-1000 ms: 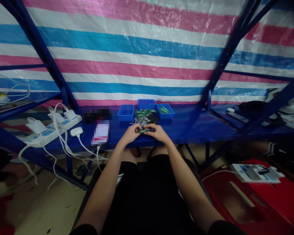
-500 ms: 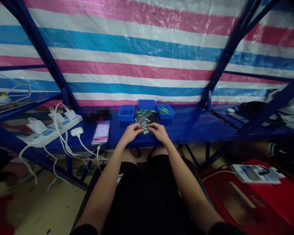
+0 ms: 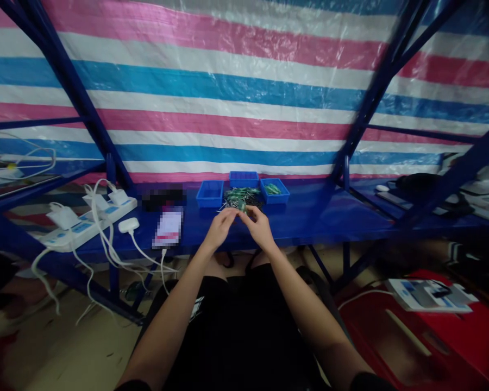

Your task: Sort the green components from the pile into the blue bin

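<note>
The pile of little green, white and black bits (image 3: pixel 242 196) sits on the blue desk (image 3: pixel 318 220). Just on the person's side of the pile, the right hand (image 3: pixel 259 224) pinches a small green piece (image 3: pixel 242 206) in its fingertips. The left hand (image 3: pixel 221 227) is nearly closed, with its fingertips right by the green piece, but I can't tell if it grips anything. Left of the pile is a blue box (image 3: pixel 210 194), behind the pile is another box (image 3: pixel 243 178), and right of the pile is a third box (image 3: pixel 275 191) with green bits inside. Farther left of the pile lie a phone (image 3: pixel 168 227), a white plug (image 3: pixel 129 225) and a long power strip (image 3: pixel 88 227).
</note>
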A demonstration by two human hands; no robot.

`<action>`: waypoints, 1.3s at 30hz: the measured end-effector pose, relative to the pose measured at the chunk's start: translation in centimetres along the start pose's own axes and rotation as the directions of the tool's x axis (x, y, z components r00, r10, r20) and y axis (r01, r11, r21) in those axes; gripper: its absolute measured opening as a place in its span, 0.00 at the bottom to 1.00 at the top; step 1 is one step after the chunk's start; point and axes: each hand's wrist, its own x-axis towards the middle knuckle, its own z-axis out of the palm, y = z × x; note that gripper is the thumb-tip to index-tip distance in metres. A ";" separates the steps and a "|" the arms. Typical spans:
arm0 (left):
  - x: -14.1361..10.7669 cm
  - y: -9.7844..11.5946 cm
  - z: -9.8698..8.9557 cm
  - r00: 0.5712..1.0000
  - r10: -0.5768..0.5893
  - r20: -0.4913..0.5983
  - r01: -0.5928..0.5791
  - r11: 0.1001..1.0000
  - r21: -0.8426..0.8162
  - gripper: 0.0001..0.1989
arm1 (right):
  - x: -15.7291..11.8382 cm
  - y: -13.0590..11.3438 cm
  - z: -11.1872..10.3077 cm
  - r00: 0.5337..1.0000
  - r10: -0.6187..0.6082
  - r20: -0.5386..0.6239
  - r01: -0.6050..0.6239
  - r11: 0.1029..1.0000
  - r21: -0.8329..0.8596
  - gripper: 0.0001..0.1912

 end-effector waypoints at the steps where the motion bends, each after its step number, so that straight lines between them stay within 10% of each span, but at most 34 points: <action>1: 0.0 -0.2 0.0 0.999 -0.003 -0.035 0.003 1.000 0.001 0.16 | 0.1 0.0 -0.3 0.999 0.027 0.021 -0.028 0.999 0.046 0.16; 7: 0.9 -2.1 -0.2 0.985 -0.165 -0.049 0.164 0.986 -0.027 0.16 | 0.9 0.8 -1.8 0.978 0.158 0.137 -0.180 0.969 0.169 0.16; 15: 1.8 -2.6 -1.1 0.998 -0.050 -0.043 0.057 0.981 0.186 0.13 | 3.6 1.3 -3.8 0.974 0.025 0.225 0.020 0.981 -0.192 0.12; 21: 1.5 -4.3 -2.1 0.989 0.027 0.144 -0.115 0.757 0.644 0.09 | 10.3 2.3 -9.3 0.970 -0.149 -0.194 -0.018 0.749 -0.663 0.12; 24: 1.3 -4.9 -2.1 0.991 0.024 0.133 -0.107 0.738 0.666 0.10 | 11.9 3.7 -10.7 0.975 -0.083 -0.205 -0.105 0.643 -0.758 0.09; 30: 1.4 -4.9 -2.2 0.991 0.012 0.134 -0.097 0.754 0.650 0.10 | 10.3 3.1 -6.1 0.970 -0.241 -0.026 0.096 0.481 -0.872 0.15; 33: 1.4 -4.9 -2.3 0.989 0.024 0.145 -0.115 0.741 0.662 0.10 | 10.0 2.3 -2.0 0.959 -0.116 0.257 0.282 0.371 -0.885 0.14; 39: 1.4 -4.7 -2.3 0.987 0.013 0.161 -0.118 0.737 0.665 0.10 | 12.6 3.2 1.7 0.959 0.090 0.269 0.227 0.322 -0.919 0.16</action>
